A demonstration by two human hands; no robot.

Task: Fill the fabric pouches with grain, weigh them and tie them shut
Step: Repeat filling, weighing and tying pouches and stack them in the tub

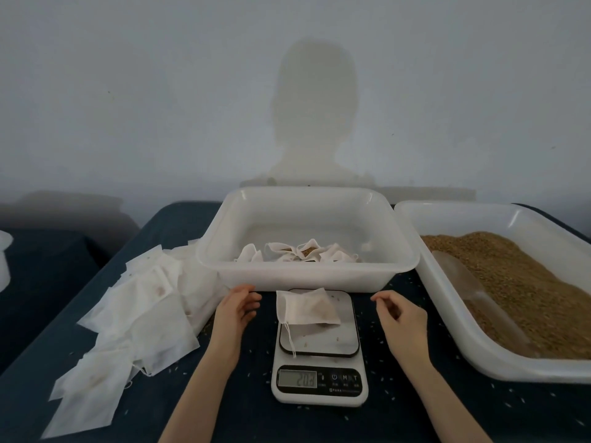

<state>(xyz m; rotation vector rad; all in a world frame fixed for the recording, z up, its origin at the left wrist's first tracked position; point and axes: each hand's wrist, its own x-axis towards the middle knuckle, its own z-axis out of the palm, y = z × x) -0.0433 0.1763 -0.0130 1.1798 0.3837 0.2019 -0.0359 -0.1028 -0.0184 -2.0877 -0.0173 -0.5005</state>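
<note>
Filled pouch (pixel 309 306) on scale (pixel 319 346) — both hands off it.

Display shows digits, too blurred to read. Left hand (pixel 235 306) and right hand (pixel 399 313) flank the platform, fingers loosely curled, holding nothing. Grain tub (pixel 447 318) at right; empty pouches (pixel 134 318) at left — finished ones in centre tub (pixel 307 276).

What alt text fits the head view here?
A filled fabric pouch lies on a digital scale, with both bare hands, left and right, open beside it. Empty pouches lie left; a grain tub sits right.
</note>
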